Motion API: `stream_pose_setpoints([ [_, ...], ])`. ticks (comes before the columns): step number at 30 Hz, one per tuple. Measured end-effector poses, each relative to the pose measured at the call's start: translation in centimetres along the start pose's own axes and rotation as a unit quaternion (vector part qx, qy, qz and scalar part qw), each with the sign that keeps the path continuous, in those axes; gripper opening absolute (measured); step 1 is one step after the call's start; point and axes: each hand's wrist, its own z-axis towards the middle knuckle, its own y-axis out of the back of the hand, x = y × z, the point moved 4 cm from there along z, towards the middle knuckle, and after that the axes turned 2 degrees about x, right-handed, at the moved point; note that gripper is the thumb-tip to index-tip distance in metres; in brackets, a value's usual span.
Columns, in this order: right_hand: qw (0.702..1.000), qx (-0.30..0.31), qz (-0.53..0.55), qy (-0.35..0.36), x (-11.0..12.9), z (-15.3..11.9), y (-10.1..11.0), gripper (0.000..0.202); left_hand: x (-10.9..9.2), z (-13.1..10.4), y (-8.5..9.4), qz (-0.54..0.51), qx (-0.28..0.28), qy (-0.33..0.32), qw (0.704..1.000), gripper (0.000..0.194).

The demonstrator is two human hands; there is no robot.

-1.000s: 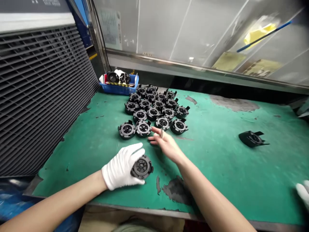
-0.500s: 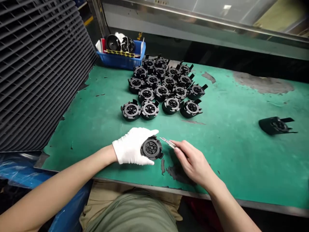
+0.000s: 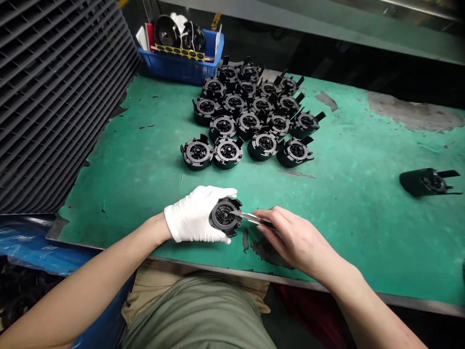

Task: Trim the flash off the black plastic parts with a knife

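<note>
My left hand (image 3: pixel 198 215), in a white glove, is wrapped round a round black plastic part (image 3: pixel 225 215) just above the green table near its front edge. The ringed face of the part is turned up toward me. My bare right hand (image 3: pixel 286 232) pinches a slim metal-bladed knife (image 3: pixel 254 219) from the right. The knife's tip lies over the face of the black part, near its centre; whether it touches cannot be made out.
Several similar black parts (image 3: pixel 249 123) stand in rows behind my hands on the green table (image 3: pixel 145 169). Another part (image 3: pixel 425 182) lies at the right. A blue bin (image 3: pixel 174 65) is at the back, and a stack of black grid trays (image 3: pixel 61 97) rises at the left.
The knife has moved left, from beside the black part to over its face. The held part has tilted slightly in my left hand. The camera view has shifted a little downward.
</note>
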Motion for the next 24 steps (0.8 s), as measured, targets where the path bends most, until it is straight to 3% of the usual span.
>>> stream_pose_setpoints([
  [6, 0.998, 0.017, -0.053, 0.003, 0.44, 0.29, 0.37, 0.024, 0.13, 0.05, 0.1, -0.006, -0.002, 0.001, 1.0, 0.102],
  [19, 0.999, 0.003, -0.051, -0.003, 0.5, 0.08, 0.94, 0.025, 0.45, 0.28, 0.24, -0.023, 0.01, 0.006, 1.0, 0.113],
  [24, 0.999, 0.005, -0.039, -0.014, 0.83, 0.45, 0.5, 0.024, 0.3, 0.77, 0.49, -0.042, 0.017, 0.005, 0.999, 0.103],
])
